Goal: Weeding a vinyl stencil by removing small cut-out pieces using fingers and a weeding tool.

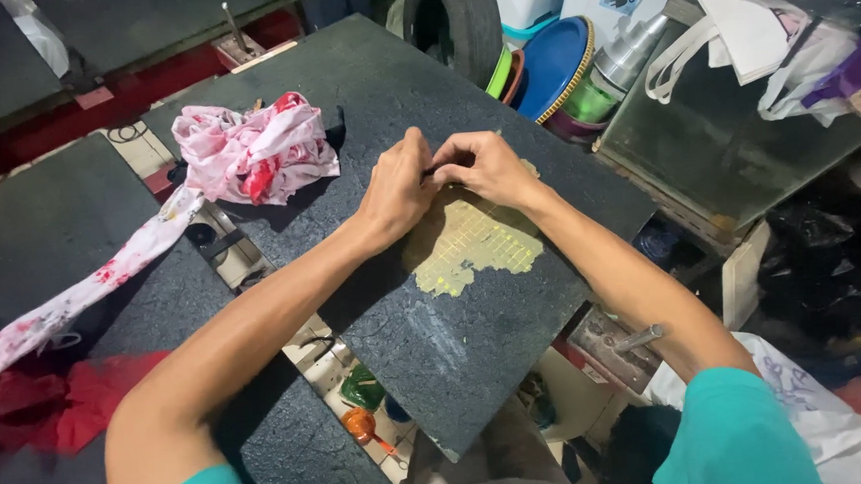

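Lying near the middle of a dark rough board [454, 338], a yellowish gridded patch [469, 240] spreads from under the hands toward the board's right edge, its lower end ragged. The board is tilted in the view, one corner pointing down toward the person, its right edge running just past the patch. Bare dark surface stays open below the patch and above the hands, up to the far corner.

Both hands meet at the patch's upper end. The left hand [396, 185] is curled, fingers bunched and pressed down on the board. The right hand [485, 165] is likewise closed, fingertips drawn together against those of the left; a thin dark sliver shows between them, too small to tell what it is or which hand pinches it.

On the board's upper left lies a crumpled pink and white cloth with red stains [252, 151], well apart from the hands, its long tail trailing across a neighbouring dark board [52, 220]. Beyond the far corner stand a black tyre [455, 23] and stacked coloured plastic bowls [549, 67], beside a glass-topped table [726, 142].
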